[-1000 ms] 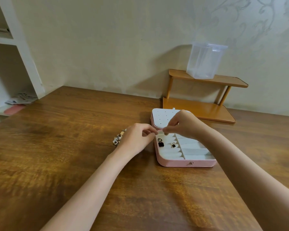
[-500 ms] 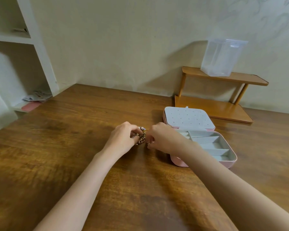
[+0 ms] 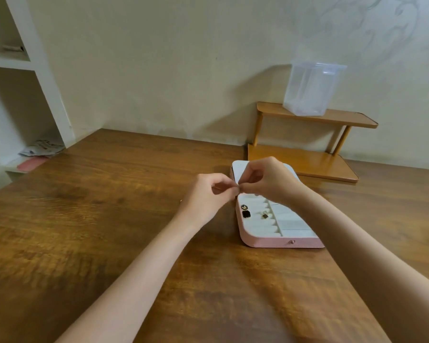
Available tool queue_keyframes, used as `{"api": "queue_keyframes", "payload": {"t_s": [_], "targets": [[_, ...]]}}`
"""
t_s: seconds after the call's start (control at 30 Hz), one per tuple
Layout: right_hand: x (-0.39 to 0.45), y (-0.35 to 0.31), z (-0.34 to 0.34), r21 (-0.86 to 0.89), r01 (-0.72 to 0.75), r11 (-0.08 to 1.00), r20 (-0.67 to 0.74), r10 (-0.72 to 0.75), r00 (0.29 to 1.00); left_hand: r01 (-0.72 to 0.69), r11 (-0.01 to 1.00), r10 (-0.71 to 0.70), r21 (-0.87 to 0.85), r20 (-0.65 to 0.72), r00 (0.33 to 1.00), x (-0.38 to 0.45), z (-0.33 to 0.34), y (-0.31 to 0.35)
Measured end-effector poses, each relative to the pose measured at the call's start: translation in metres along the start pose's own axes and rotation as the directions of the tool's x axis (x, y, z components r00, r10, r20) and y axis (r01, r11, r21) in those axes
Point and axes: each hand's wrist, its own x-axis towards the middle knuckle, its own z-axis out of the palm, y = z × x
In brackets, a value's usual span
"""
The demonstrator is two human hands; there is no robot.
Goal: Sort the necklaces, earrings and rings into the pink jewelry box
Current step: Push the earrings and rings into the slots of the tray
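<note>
The pink jewelry box (image 3: 270, 242) lies open on the wooden table, its white lid (image 3: 237, 168) folded flat behind it. In its white ring rolls sit a dark oval ring (image 3: 244, 206), a black square ring (image 3: 246, 214) and a small silver piece (image 3: 265, 215). My left hand (image 3: 206, 198) and my right hand (image 3: 270, 180) meet fingertip to fingertip over the box's far left corner. Both pinch a small jewelry piece that the fingers hide. My left hand also hides the loose jewelry on the table.
A two-tier wooden shelf (image 3: 305, 162) stands against the wall behind the box, with a clear plastic container (image 3: 310, 89) on its top board. White wall shelves (image 3: 35, 70) with papers are at the far left.
Half a second ago both hands were at the loose jewelry left of the box. They have since lifted and moved right to the box's corner, fingertips pinched together.
</note>
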Motion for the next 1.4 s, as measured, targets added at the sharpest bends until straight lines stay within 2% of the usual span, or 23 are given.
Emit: {"api": "queue_keyframes", "payload": {"t_s": [0.13,0.27,0.33,0.43,0.6,0.77,0.87,1.0,1.07,1.23,1.4], "targets": [[-0.010,0.015,-0.015,0.064,-0.027,0.998,-0.002,0.027,1.000,0.109,0.965,-0.100,-0.237,0.052,0.994,0.007,0.015,0.007],[-0.019,0.027,-0.028,0.116,-0.016,0.993,0.030,0.012,0.999,0.168,0.958,-0.153,-0.231,0.080,0.985,0.012,0.027,0.007],[-0.020,0.030,-0.029,0.082,-0.003,0.997,0.058,-0.002,0.998,0.096,0.989,-0.087,-0.114,0.076,0.993,0.016,0.031,0.007],[-0.017,0.034,-0.027,-0.007,0.007,1.000,0.041,-0.007,0.999,-0.111,0.984,0.109,0.142,0.022,0.994,0.019,0.039,0.009],[-0.011,0.038,-0.026,0.086,-0.043,0.995,-0.023,0.045,0.999,-0.238,0.947,0.265,0.214,-0.108,0.958,0.020,0.045,0.004],[-0.006,0.035,-0.028,0.096,-0.034,0.995,-0.024,0.036,0.999,-0.332,0.890,0.384,0.311,-0.122,0.915,0.017,0.051,0.007],[-0.006,0.039,-0.027,0.021,-0.033,0.999,-0.005,0.033,0.999,-0.313,0.893,0.349,0.323,-0.061,0.935,0.022,0.046,0.000],[-0.008,0.052,-0.014,-0.126,-0.020,0.992,0.019,0.022,1.000,-0.159,0.887,0.191,0.433,-0.030,0.981,0.026,0.037,-0.017],[-0.007,0.055,-0.008,-0.133,-0.012,0.991,0.019,0.015,1.000,-0.100,0.902,0.111,0.420,-0.002,0.994,0.024,0.037,-0.020],[-0.003,0.056,-0.008,-0.147,0.015,0.989,-0.047,-0.022,0.999,-0.031,0.935,0.018,0.352,0.038,0.999,0.025,0.041,-0.019],[-0.003,0.055,-0.002,-0.199,0.024,0.980,-0.003,-0.025,1.000,-0.011,0.950,-0.006,0.313,0.053,0.999,0.024,0.042,-0.023]]}}
